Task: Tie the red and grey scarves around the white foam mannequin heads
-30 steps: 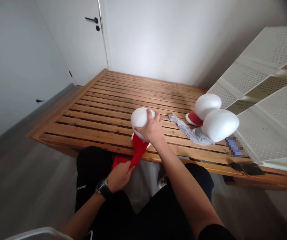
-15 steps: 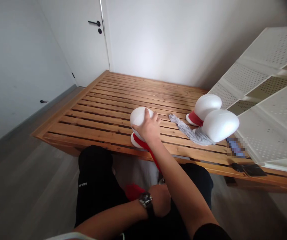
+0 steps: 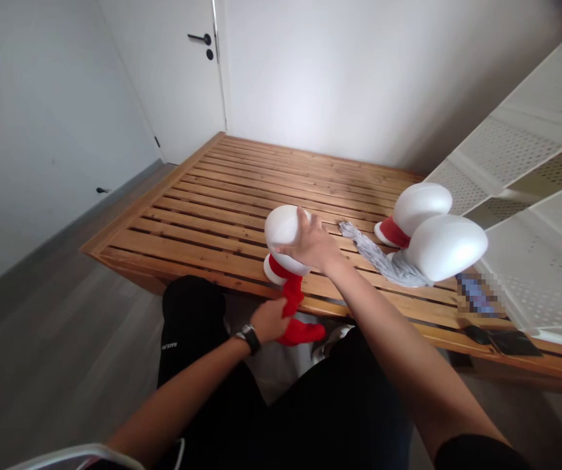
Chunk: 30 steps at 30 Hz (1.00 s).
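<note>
A white foam head form (image 3: 283, 236) stands near the front edge of the slatted wooden bed frame (image 3: 202, 215). My right hand (image 3: 314, 245) wraps round its right side and steadies it. A red cloth (image 3: 294, 307) is wound round its neck and trails down off the frame's edge. My left hand (image 3: 269, 320), with a watch on the wrist, is closed on that red cloth just below the form.
Two more white head forms (image 3: 432, 228) stand to the right, one with a red band (image 3: 392, 232), one with a grey patterned cloth (image 3: 378, 258). White perforated panels (image 3: 530, 189) lean at the right. Dark flat items (image 3: 500, 339) lie on the frame's front rail. A white door (image 3: 177, 78) is behind.
My left hand dropped low with the red cloth, then came back up beside the form's neck. The right hand stayed on the head form. The view shifted slightly right.
</note>
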{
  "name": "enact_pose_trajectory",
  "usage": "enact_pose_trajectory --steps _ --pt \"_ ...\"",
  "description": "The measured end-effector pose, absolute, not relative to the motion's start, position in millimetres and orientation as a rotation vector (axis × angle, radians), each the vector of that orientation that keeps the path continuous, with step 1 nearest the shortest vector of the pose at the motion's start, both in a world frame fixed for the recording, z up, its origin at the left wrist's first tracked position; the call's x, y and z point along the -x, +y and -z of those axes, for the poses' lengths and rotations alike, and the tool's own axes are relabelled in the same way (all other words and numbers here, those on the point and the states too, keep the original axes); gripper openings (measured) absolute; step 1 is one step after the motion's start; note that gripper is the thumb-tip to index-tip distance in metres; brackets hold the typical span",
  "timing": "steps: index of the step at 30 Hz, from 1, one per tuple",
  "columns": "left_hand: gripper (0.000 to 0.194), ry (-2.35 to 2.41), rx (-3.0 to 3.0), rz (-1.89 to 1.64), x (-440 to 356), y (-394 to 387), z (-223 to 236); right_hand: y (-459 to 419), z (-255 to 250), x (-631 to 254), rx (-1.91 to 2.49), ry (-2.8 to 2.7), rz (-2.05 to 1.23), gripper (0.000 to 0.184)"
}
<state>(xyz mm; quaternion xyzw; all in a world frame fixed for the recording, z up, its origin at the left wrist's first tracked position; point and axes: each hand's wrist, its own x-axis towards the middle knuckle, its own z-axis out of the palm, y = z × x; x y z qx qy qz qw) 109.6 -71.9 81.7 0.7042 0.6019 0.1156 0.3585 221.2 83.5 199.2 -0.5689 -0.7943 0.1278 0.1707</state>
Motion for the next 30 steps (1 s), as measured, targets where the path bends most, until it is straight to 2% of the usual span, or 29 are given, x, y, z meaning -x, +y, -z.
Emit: enact_pose_trajectory --steps 6,10,14,20,23,26,30 --pt "0.033 1.894 -1.952 -0.136 9.8 -28.7 -113.7 93.4 -207.7 -220.7 1.636 -2.214 -0.534 0.123" --pt "0.037 1.925 -2.081 -0.075 47.5 19.9 -126.0 92.3 -200.1 -215.9 1.605 -2.174 -0.557 0.129" --pt "0.036 1.853 -2.07 -0.18 62.9 73.8 -130.3 88.8 -198.6 -221.4 1.615 -2.087 -0.521 0.123" --pt "0.046 1.612 -1.808 -0.165 61.2 104.6 -104.1 65.0 -220.3 -299.7 1.538 -1.93 -0.365 0.117" --pt "0.033 1.551 -2.022 0.036 45.0 100.6 -83.2 39.0 -228.1 -360.5 1.487 -1.922 -0.203 0.117" --pt "0.024 1.451 -2.149 0.11 7.7 95.0 -73.5 11.8 -226.6 -425.6 1.545 -1.895 -0.073 0.116" --pt "0.027 1.232 -2.21 0.049 -68.7 99.6 -80.7 -16.2 -214.9 -517.5 1.758 -1.775 0.069 0.117"
